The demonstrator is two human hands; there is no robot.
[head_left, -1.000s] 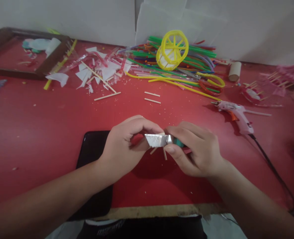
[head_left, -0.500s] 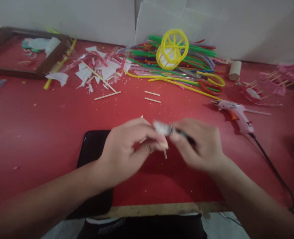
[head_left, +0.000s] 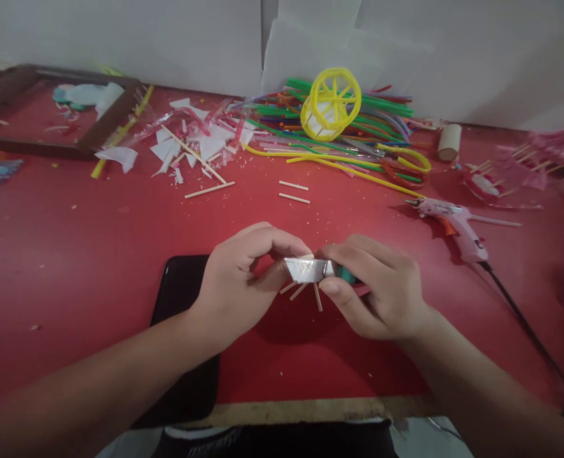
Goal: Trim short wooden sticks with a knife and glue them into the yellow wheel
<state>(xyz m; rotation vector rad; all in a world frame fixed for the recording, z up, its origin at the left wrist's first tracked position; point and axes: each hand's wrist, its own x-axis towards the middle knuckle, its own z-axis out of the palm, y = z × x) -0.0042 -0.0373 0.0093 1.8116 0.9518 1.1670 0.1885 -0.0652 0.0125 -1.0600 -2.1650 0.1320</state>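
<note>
Over the red table [head_left: 72, 254], my left hand [head_left: 236, 286] and my right hand [head_left: 377, 289] meet at the middle. My right hand is closed on a cutter knife with a green handle; its silver blade [head_left: 305, 270] points left. My left hand's fingers are pinched together right at the blade tip, on something hidden, probably a thin wooden stick. Three short stick pieces [head_left: 303, 292] lie fanned out on the table just below the blade.
A black phone [head_left: 181, 299] lies under my left wrist. A pink glue gun [head_left: 453, 219] with its cord lies to the right. At the back are a yellow straw wheel [head_left: 332, 102], a pile of coloured straws [head_left: 381, 127], paper scraps [head_left: 196, 140], loose sticks [head_left: 294, 191], a cardboard roll [head_left: 448, 141] and a wooden frame [head_left: 91, 130].
Half a second ago both hands were blurred in motion, with the blade raised. Now they are still, and a third short stick piece lies beneath the blade.
</note>
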